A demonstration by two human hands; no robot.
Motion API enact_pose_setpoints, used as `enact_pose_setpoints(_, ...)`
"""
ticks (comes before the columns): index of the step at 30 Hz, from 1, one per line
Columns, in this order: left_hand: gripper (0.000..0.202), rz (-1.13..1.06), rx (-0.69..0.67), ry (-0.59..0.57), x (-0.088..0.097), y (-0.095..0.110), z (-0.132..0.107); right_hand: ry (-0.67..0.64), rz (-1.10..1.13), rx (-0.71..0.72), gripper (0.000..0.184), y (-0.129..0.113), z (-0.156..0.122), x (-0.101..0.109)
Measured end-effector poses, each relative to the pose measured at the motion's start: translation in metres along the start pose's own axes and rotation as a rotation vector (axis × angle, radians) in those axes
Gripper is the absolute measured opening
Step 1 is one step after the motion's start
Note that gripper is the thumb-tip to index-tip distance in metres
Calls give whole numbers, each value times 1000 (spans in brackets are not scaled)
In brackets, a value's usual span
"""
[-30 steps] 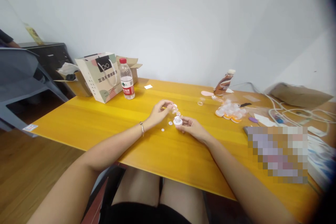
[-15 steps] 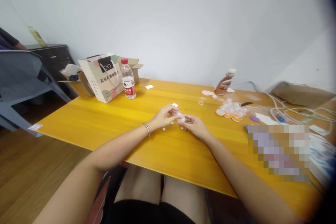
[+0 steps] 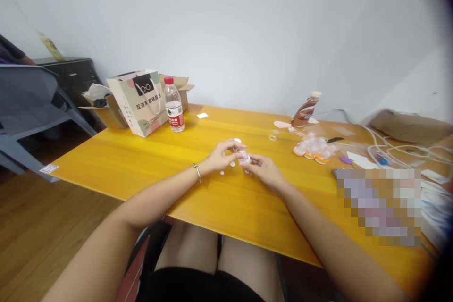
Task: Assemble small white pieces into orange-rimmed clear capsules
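A small clear plastic container (image 3: 244,158) is between my two hands over the middle of the table (image 3: 148,160). My right hand (image 3: 264,169) is closed on its right side, thumb in front and fingers behind. My left hand (image 3: 223,155) is closed at its upper left side, with thumb and fingertips pinching it. Fingers partly cover the container, and its details are too small to make out. Around the hands lie several small white discs, one of them (image 3: 222,172) below the left hand and a larger one (image 3: 237,140) just behind it.
A paper bag (image 3: 138,108), a water bottle (image 3: 174,111) and cardboard boxes stand back left. At right are a brown drink bottle (image 3: 305,111), a cluster of clear plastic containers with orange (image 3: 314,147), a pink spatula-like piece (image 3: 282,124), white cables and a blurred-out patch.
Both hands stay on the clear container. The left fingers have shifted slightly over its top, and more of the container shows. The whole view has moved a little.
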State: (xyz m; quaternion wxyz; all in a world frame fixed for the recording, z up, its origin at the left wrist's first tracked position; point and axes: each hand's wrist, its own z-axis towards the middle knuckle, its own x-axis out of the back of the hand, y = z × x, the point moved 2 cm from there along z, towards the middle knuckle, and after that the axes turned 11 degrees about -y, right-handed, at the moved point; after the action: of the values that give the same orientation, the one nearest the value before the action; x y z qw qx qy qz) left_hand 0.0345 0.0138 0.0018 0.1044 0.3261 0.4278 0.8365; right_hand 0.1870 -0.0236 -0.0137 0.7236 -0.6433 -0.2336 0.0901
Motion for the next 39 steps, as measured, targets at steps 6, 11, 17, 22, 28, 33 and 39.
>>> enact_pose_setpoints(6, 31, -285, 9, -113, 3, 8, 0, -44, 136, -1, 29, -5, -2, -2)
enact_pose_setpoints(11, 32, -350, 32, -130, -3, 11, 1, -24, 127, 20, 24, -8, -1, -4)
enact_pose_setpoints(17, 32, -181, 146, 232, -7, 4, 2, 114, -13, 23, 31, -10, 2, -14)
enact_pose_setpoints(22, 32, -363, 95, 125, -4, 9, 6, 67, 100, 24, 29, -9, 3, -14)
enact_pose_setpoints(28, 31, -366, 106, 92, 1, 8, 7, 20, 139, 30, 25, -6, 1, -10)
enact_pose_setpoints(33, 33, -456, 23, -204, 9, 17, 4, -45, 234, 7, 24, -5, 1, -15)
enact_pose_setpoints(39, 28, -143, -63, -369, 24, 35, 3, -19, 266, 25, 22, -9, 0, -13)
